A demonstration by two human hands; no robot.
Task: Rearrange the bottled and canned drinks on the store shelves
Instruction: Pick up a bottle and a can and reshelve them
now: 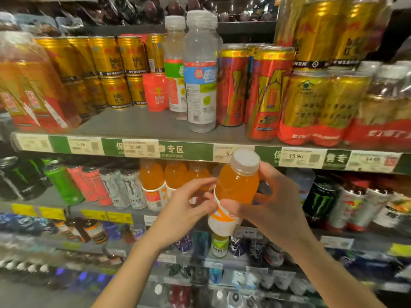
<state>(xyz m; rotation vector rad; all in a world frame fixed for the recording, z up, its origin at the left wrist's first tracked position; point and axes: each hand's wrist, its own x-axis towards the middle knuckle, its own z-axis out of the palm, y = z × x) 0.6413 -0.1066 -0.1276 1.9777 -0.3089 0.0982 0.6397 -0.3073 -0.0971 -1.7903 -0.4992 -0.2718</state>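
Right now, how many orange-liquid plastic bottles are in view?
4: one white-capped orange-liquid plastic bottle gripped by the right hand, left hand touching it; three shelved behind at. More may be hidden.

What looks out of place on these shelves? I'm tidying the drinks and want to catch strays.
On the upper shelf, two clear bottles stand between the gold cans and the red cans, unlike either neighbour. The orange bottle is off its shelf, gripped by the right hand with the left hand touching it. Nothing spilled.
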